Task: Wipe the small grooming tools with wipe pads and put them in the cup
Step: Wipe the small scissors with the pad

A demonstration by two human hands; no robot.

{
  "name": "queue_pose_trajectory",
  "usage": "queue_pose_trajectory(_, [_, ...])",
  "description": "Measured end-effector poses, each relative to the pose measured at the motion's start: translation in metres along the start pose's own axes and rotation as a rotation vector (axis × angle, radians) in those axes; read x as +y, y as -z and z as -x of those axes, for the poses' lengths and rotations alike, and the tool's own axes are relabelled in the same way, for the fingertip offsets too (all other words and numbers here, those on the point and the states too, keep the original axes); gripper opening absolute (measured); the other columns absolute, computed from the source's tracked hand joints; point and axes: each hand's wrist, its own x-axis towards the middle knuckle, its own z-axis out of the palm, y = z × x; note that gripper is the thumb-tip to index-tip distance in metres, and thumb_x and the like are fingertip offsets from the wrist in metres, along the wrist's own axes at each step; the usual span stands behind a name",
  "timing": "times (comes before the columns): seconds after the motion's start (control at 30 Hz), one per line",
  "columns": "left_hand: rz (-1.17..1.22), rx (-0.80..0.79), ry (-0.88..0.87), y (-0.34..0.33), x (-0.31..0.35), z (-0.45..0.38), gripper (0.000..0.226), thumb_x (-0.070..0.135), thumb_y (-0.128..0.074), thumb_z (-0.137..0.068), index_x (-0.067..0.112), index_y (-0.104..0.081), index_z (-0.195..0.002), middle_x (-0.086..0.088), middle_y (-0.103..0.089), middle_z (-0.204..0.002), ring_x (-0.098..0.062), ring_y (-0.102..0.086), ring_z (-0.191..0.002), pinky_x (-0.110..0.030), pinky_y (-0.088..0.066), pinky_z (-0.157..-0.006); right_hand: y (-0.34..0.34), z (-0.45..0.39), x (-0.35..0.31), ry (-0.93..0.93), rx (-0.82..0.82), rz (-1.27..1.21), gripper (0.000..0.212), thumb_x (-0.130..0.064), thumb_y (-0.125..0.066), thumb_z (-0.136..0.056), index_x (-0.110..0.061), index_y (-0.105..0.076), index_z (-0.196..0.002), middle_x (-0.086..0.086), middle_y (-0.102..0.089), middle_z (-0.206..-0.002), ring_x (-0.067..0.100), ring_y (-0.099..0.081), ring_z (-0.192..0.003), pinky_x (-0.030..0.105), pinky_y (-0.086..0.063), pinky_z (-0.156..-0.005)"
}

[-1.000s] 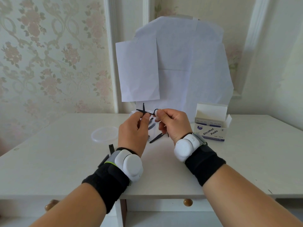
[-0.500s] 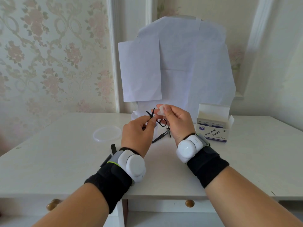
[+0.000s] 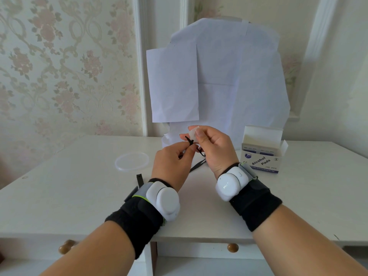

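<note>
We see a person's two forearms reaching out over a white table, each wrist wrapped in a black band carrying a white device. Both hands are raised just above the table's middle, close together.

The left hand has its thumb and forefinger curled and pinched on a pair of small black scissors. The blades poke up from between the fingertips, while one finger loop shows lower down, between the two hands. The right hand has its fingers curled too, thumb and forefinger pinching a small white wipe pad, which sits just beside the scissor blades and seems to touch them.

Beneath the hands, another thin black tool lies flat on the table, partly hidden; we cannot tell what kind it is. A short black piece lies near the left wrist, on its left side.

To the left sits a round clear plastic lid, flat on the table. To the right stands an open white box printed "Alcohol Pads". At the far edge, several sheets of white paper are taped over something upright against the wall. We cannot make out the cup; the hands cover the spot behind them.

The wall on the left has pale floral wallpaper. Two round wooden drawer knobs show below the near table edge.
</note>
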Motion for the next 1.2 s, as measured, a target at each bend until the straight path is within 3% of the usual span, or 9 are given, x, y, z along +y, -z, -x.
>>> queue_pose_trajectory(0.13, [0.010,-0.003,-0.004,0.0004,0.0005,0.0001,0.025,0.034,-0.056,-0.095,0.024,-0.072,-0.078,0.007,-0.034,-0.046,-0.011,-0.029,-0.046,-0.021,-0.026,-0.047,-0.0010,0.0016,-0.0016,-0.036,-0.008,-0.074,0.018,-0.017,-0.054,-0.100,0.001,-0.058,-0.102,0.008,-0.077,-0.092,0.022,-0.074,-0.093,0.029,-0.056,-0.072])
queue_pose_trajectory(0.27, [-0.001,-0.006,-0.004,0.0002,0.0005,-0.0001,0.024,0.033,-0.055,-0.095,0.027,-0.072,-0.079,0.008,-0.038,-0.047,-0.010,-0.033,-0.047,-0.023,-0.030,-0.049,0.0008,0.0016,-0.0010,-0.031,0.017,-0.007,0.016,-0.016,-0.062,-0.096,-0.001,-0.066,-0.095,0.011,-0.077,-0.090,0.023,-0.074,-0.090,0.030,-0.057,-0.072])
queue_pose_trajectory(0.4, [-0.030,0.015,-0.025,0.0015,0.0021,-0.0008,0.041,0.031,-0.054,-0.095,0.040,-0.056,-0.055,0.008,-0.037,-0.046,-0.009,-0.033,-0.047,-0.023,-0.029,-0.048,0.0033,0.0012,0.0003,-0.016,0.012,0.070,0.015,-0.018,-0.068,-0.092,-0.004,-0.075,-0.092,0.007,-0.077,-0.090,0.017,-0.073,-0.088,0.022,-0.053,-0.073])
queue_pose_trajectory(0.5, [-0.027,0.013,-0.031,0.0020,0.0030,-0.0010,0.044,0.034,-0.054,-0.096,0.046,-0.055,-0.054,0.009,-0.034,-0.043,-0.010,-0.032,-0.045,-0.019,-0.027,-0.046,0.0032,0.0010,0.0015,-0.024,-0.019,0.082,0.015,-0.017,-0.068,-0.092,-0.004,-0.077,-0.092,0.007,-0.077,-0.092,0.019,-0.073,-0.093,0.035,-0.057,-0.085])
queue_pose_trajectory(0.6, [-0.002,0.000,-0.022,0.0012,0.0003,-0.0004,0.034,0.037,-0.055,-0.096,0.037,-0.064,-0.063,0.009,-0.034,-0.044,-0.010,-0.031,-0.045,-0.021,-0.029,-0.048,0.0031,0.0008,0.0022,-0.033,-0.008,0.062,0.016,-0.014,-0.066,-0.092,-0.002,-0.076,-0.088,0.010,-0.077,-0.090,0.025,-0.073,-0.092,0.044,-0.057,-0.091])
queue_pose_trajectory(0.77, [-0.001,-0.010,-0.012,0.0006,-0.0009,0.0004,0.023,0.037,-0.057,-0.094,0.031,-0.071,-0.077,0.009,-0.035,-0.042,-0.010,-0.032,-0.045,-0.019,-0.028,-0.047,0.0030,0.0013,-0.0006,-0.040,0.076,0.020,0.016,-0.011,-0.065,-0.092,0.002,-0.073,-0.085,0.011,-0.076,-0.083,0.017,-0.073,-0.080,0.031,-0.059,-0.079])
queue_pose_trajectory(0.9, [0.021,-0.010,0.007,0.0024,0.0010,0.0004,0.022,0.037,-0.057,-0.094,0.031,-0.076,-0.084,0.002,-0.048,-0.047,-0.016,-0.044,-0.048,-0.029,-0.040,-0.052,0.0037,0.0005,0.0020,-0.065,0.010,0.028,0.016,-0.013,-0.066,-0.092,0.001,-0.073,-0.089,0.013,-0.076,-0.088,0.025,-0.073,-0.085,0.037,-0.059,-0.084])
queue_pose_trajectory(1.07, [0.029,-0.016,0.022,0.0031,0.0020,0.0004,0.026,0.039,-0.056,-0.094,0.028,-0.076,-0.082,-0.006,-0.053,-0.051,-0.022,-0.049,-0.051,-0.036,-0.045,-0.056,0.0034,0.0012,0.0021,-0.095,-0.023,-0.024,0.015,-0.009,-0.063,-0.093,0.002,-0.071,-0.089,0.014,-0.076,-0.089,0.021,-0.073,-0.083,0.028,-0.057,-0.078])
queue_pose_trajectory(1.2, [0.051,-0.020,0.022,0.0018,0.0018,0.0004,0.020,0.034,-0.059,-0.093,0.034,-0.076,-0.084,0.007,-0.045,-0.045,-0.010,-0.039,-0.047,-0.024,-0.037,-0.053,0.0018,0.0008,0.0015,-0.092,0.049,-0.035,0.016,-0.011,-0.065,-0.093,0.003,-0.070,-0.086,0.009,-0.074,-0.080,0.015,-0.072,-0.072,0.023,-0.056,-0.069])
